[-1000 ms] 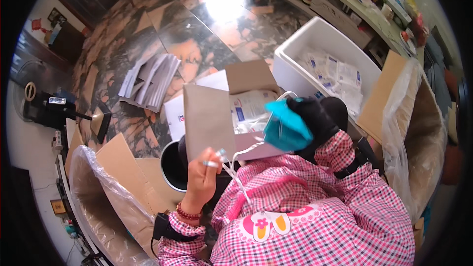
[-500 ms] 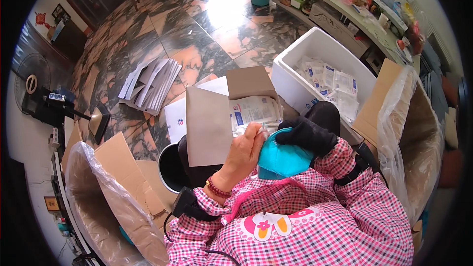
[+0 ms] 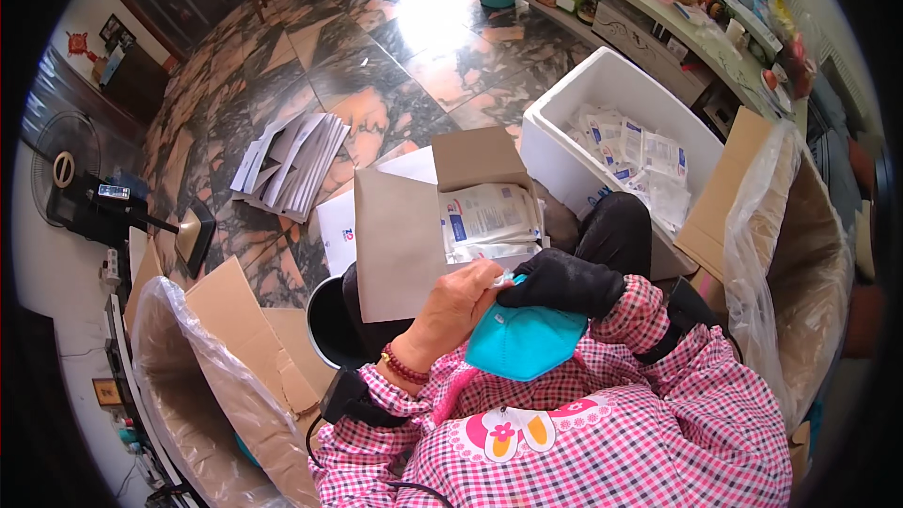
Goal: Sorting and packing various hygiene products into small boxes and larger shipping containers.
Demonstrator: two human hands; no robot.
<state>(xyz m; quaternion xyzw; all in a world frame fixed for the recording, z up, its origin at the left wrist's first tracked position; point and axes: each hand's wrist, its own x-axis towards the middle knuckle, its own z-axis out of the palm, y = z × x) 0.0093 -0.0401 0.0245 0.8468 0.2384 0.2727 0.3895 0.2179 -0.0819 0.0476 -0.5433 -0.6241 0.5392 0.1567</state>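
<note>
A teal face mask (image 3: 522, 343) hangs in front of my chest, over my pink checked smock. My right hand (image 3: 564, 282), in a black glove, grips the mask's upper edge. My bare left hand (image 3: 451, 306) pinches the same edge from the left, where a small white bit shows between the fingers. Just beyond both hands an open brown cardboard box (image 3: 404, 235) rests on my lap with white sealed packets (image 3: 489, 216) inside.
A white foam box (image 3: 602, 71) with more packets stands at the right. Cardboard boxes lined with clear plastic bags stand at my left (image 3: 188, 386) and right (image 3: 800, 254). A black bucket (image 3: 324, 325) sits by my knee. Flattened white cartons (image 3: 292, 160) lie on the marble floor.
My left hand, which held a white strap out to the lower left, has come in to the mask. The mask has dropped from beside the box to my chest.
</note>
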